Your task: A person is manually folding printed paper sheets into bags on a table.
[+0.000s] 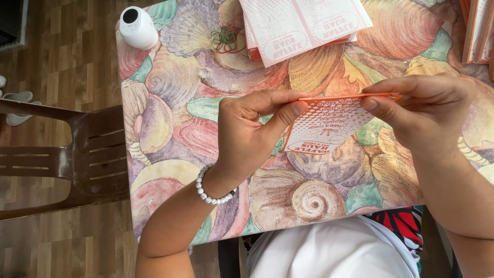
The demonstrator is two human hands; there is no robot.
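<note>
Orange-printed paper bag (329, 126) pinched between left hand (247, 136) and right hand (424, 110)

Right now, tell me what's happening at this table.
A person holds a flat orange-and-white paper bag between both hands above a table covered in a seashell-patterned cloth. The left hand pinches its left edge, the right hand its right top edge. A stack of similar bags lies at the far side, with rubber bands and a small white camera-like device nearby. A brown chair stands to the left.
</note>
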